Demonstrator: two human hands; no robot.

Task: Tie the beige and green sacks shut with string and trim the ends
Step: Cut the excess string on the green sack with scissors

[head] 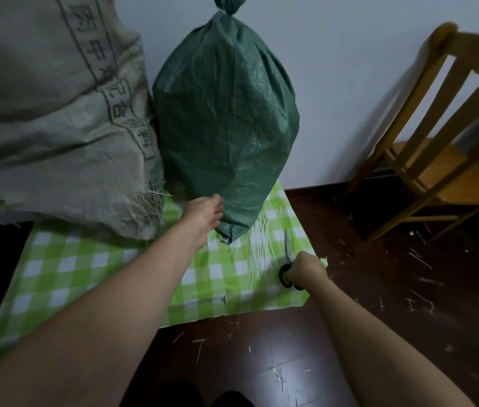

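A full green woven sack (226, 113) stands upright against the wall, its neck tied with string at the top (226, 11). Left of it leans a larger beige sack (50, 107) with printed characters and a frayed lower edge. My left hand (203, 214) rests against the green sack's lower left side, fingers hidden behind the fabric. My right hand (305, 268) grips the black handles of a pair of scissors (288, 254), whose blades point away over the cloth. A bundle of pale string strands (257, 251) lies beside the scissors.
Both sacks stand on a green and white checked cloth (100, 265) spread on a dark wooden floor (379, 318) littered with string offcuts. A wooden chair (444, 142) stands at the right by the white wall.
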